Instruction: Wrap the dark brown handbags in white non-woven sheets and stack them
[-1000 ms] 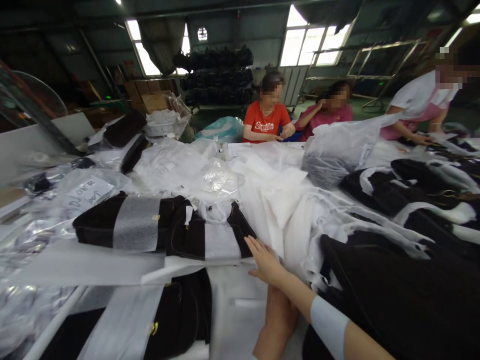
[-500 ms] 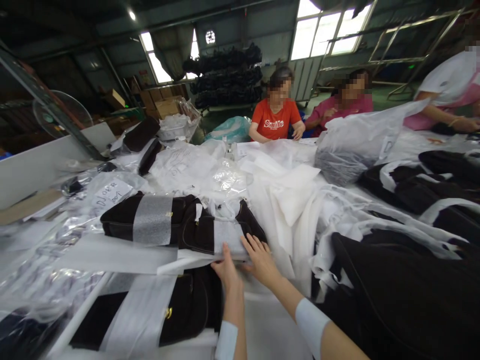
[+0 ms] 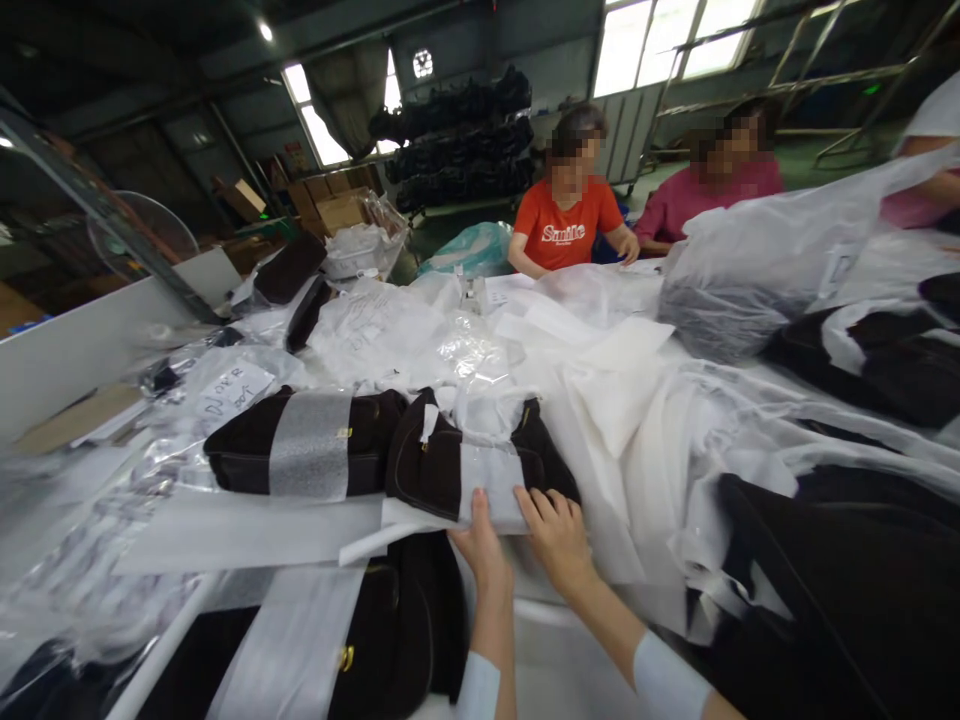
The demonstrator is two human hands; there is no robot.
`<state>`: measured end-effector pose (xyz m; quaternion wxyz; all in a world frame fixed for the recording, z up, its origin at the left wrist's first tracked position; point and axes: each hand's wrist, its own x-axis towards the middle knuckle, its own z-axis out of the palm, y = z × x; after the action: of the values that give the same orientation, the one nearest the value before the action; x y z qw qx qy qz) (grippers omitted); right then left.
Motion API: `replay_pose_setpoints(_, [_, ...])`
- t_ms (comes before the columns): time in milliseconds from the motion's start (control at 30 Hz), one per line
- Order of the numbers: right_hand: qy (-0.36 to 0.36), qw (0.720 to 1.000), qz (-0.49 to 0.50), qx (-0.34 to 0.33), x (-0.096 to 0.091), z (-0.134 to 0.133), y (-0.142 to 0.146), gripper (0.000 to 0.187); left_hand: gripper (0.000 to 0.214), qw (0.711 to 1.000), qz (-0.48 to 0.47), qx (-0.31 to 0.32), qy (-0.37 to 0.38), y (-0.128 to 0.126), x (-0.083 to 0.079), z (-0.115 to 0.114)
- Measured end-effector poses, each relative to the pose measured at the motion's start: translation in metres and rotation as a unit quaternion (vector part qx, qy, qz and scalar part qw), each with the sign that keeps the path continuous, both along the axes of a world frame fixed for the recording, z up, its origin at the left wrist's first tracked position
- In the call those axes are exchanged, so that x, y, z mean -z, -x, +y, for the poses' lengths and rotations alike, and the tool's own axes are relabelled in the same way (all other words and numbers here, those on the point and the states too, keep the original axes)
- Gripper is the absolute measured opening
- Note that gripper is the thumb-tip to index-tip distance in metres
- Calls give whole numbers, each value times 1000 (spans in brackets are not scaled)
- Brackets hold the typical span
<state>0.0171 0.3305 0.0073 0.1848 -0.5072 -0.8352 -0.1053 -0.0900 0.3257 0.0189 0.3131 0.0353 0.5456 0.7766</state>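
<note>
Left hand (image 3: 480,548) and right hand (image 3: 559,535) both pinch the lower edge of white foam band (image 3: 491,478) wrapped round dark brown bag (image 3: 427,465). The bag lies on the counter (image 3: 547,662), beside second banded bag (image 3: 247,455).

Two hands in play: your left hand (image 3: 484,548), your right hand (image 3: 559,538). Three banded dark bags near you: left bag (image 3: 247,460), middle bag (image 3: 427,470), near bag (image 3: 405,630). Three people far side: orange shirt (image 3: 566,225), pink shirt (image 3: 720,190), white sleeve (image 3: 930,118). One fan (image 3: 142,235) far left.
</note>
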Motion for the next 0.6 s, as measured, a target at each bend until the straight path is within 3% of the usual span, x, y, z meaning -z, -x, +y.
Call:
replay_pose_setpoints(167, [13, 1000, 1, 15, 9, 11, -1, 52, 56, 992, -115, 36, -29, -2, 18, 14])
replay_pose_setpoints(300, [17, 1000, 5, -6, 17, 20, 1, 58, 60, 988, -146, 43, -35, 4, 15, 21])
replay_pose_setpoints(400, [2, 1000, 18, -18, 17, 23, -2, 59, 68, 984, -176, 2, 37, 17, 3, 21])
replay_pose_setpoints(500, [3, 1000, 20, -16, 15, 20, -4, 60, 77, 980, -95, -98, 146, 36, -9, 19])
replay_pose_setpoints(600, [16, 1000, 15, -16, 16, 18, -3, 58, 82, 967, -37, -114, 226, 50, -14, 21])
